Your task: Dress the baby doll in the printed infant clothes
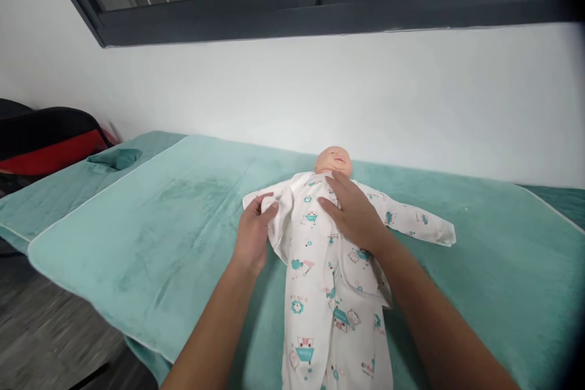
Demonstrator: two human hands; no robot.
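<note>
A baby doll (pixel 334 159) lies on its back, its head toward the wall. It is dressed in white printed baby clothes: a long-sleeved baby shirt (pixel 411 219) over trousers or a romper (pixel 305 317); I cannot tell which. The sleeve on the right stretches out sideways. At the left side, the shirt's front edge is folded outward, and my left hand (pixel 252 236) pinches the cloth near that sleeve between thumb and fingers. My right hand (pixel 354 210) rests on the doll's chest with fingers stretched and thumb apart. The doll's own hands and feet are hidden.
A green cloth (pixel 150 244) covers the table, its edge hanging at the left. Behind stands a white wall (pixel 228 91) below a dark-framed window (pixel 219 24). A black and red object (pixel 50 140) and a bunched green cloth (pixel 114 159) are at the far left.
</note>
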